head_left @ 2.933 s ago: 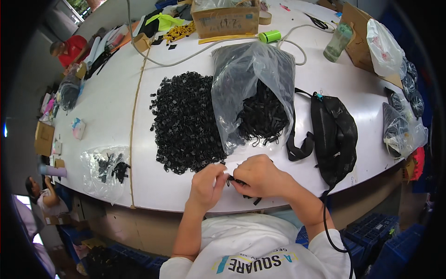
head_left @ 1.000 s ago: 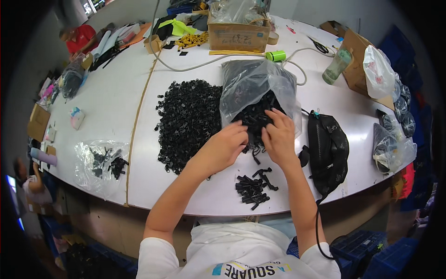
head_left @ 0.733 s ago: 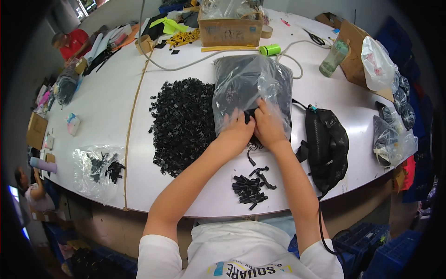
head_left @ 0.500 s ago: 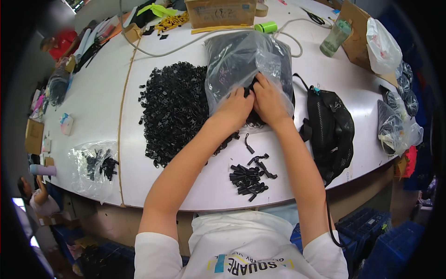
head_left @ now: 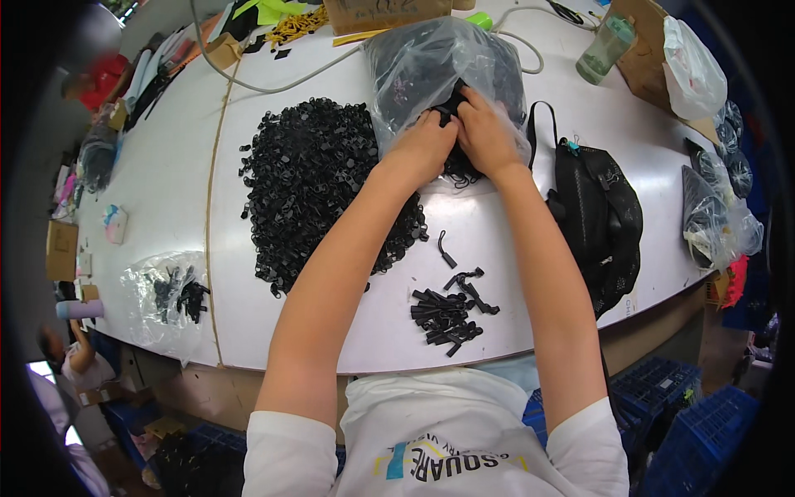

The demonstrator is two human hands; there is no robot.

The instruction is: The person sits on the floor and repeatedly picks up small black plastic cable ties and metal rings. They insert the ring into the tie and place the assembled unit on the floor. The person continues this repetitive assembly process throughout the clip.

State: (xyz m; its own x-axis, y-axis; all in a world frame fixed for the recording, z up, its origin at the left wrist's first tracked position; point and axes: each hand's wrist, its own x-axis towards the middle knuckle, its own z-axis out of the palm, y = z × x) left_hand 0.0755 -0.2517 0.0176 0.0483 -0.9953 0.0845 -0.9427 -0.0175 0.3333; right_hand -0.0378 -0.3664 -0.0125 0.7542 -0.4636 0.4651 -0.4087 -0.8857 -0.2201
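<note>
A large clear plastic bag (head_left: 414,62) packed with black pieces lies in front of me, its mouth toward me. My left hand (head_left: 426,145) is closed on the bag's edge, with fingers curled at the opening. Beside it my right hand (head_left: 484,128) also grips the opening, its fingers bent over the rim. Dark material shows between the hands, and black cords (head_left: 462,172) poke out below them. Left of the bag spreads a big heap of small black looped pieces (head_left: 310,190). Nearer me is a small pile of black cord pulls (head_left: 447,319), with a single cord pull (head_left: 447,250) apart from it.
A black mesh backpack (head_left: 596,224) lies to the right. At left sits a clear bag with black pieces (head_left: 178,298). Farther back are a cardboard box (head_left: 385,12), a grey cable (head_left: 290,85) and a green bottle (head_left: 604,54). Two people are at the left.
Both my hands have moved farther from me, still on the bag's mouth. The whole view has shifted slightly.
</note>
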